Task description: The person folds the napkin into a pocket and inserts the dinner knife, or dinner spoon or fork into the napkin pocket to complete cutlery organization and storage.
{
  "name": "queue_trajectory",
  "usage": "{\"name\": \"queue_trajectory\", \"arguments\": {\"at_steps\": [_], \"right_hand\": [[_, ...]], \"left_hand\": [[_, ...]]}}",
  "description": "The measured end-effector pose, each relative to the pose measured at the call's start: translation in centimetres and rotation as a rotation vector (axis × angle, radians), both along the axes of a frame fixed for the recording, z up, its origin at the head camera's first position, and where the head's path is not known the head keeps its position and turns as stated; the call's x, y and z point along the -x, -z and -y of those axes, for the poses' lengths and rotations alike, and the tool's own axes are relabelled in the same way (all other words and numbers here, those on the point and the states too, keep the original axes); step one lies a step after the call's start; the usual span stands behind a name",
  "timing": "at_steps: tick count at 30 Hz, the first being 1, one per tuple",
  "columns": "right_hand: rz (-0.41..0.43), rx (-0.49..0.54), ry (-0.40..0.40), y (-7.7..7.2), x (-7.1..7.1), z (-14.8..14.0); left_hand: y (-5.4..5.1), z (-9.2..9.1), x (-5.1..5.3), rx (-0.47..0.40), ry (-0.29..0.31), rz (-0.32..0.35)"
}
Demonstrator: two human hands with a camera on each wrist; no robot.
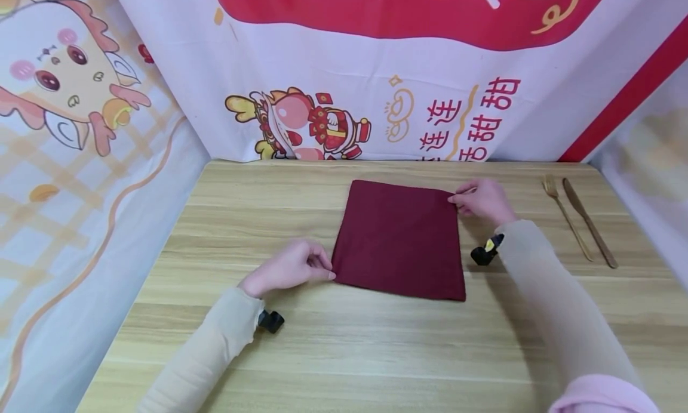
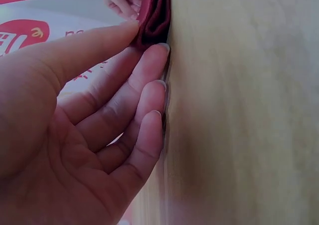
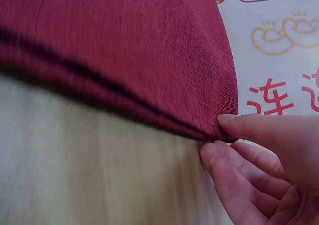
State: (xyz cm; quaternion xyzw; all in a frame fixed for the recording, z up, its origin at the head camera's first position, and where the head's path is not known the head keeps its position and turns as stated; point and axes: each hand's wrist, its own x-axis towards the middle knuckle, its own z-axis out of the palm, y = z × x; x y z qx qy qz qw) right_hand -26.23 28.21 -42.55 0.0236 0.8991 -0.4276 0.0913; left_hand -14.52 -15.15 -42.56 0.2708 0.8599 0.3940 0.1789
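Observation:
A dark red cloth napkin (image 1: 400,240), folded into a square of several layers, lies on the wooden table. At its near left corner my left hand (image 1: 292,265) pinches the edge between thumb and fingers; the left wrist view shows the stacked folds of the napkin (image 2: 155,15) at the fingertips. My right hand (image 1: 484,200) pinches the far right corner. In the right wrist view, the thumb of the right hand (image 3: 269,170) lies on top of that corner, with fingers underneath.
On the right side of the wooden table (image 1: 344,353) lie a gold fork (image 1: 567,217) and a gold knife (image 1: 589,222), side by side. A printed white and red cloth (image 1: 188,61) hangs behind the table's far edge.

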Motion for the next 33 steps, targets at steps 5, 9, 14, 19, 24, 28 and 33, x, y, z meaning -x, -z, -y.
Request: {"name": "queue_trajectory", "arguments": {"at_steps": [5, 9, 14, 19, 24, 28, 33], "right_hand": [[-0.013, 0.017, -0.028, -0.6, 0.5, 1.4], [-0.031, 0.04, -0.064, -0.7, 0.7, 2.3], [-0.049, 0.056, -0.071, -0.5, 0.7, 2.6], [-0.052, 0.041, -0.076, -0.7, 0.2, 2.1], [-0.096, -0.01, -0.12, -1.3, -0.8, 2.0], [-0.14, -0.041, -0.182, -1.8, -2.2, 2.1], [-0.166, -0.058, -0.291, -1.9, -4.5, 2.0]], "left_hand": [[0.1, -0.1, -0.5, -0.012, 0.039, 0.005], [0.0, -0.2, -0.6, -0.005, 0.059, -0.004], [-0.1, -0.1, -0.5, -0.014, 0.06, 0.015], [-0.2, 0.1, -0.1, -0.051, 0.015, 0.004], [-0.8, -0.5, 0.2, -0.063, -0.027, -0.067], [-1.1, -1.7, -0.1, -0.044, 0.015, -0.118], [-1.2, -2.6, -0.6, -0.026, 0.084, -0.147]]}}
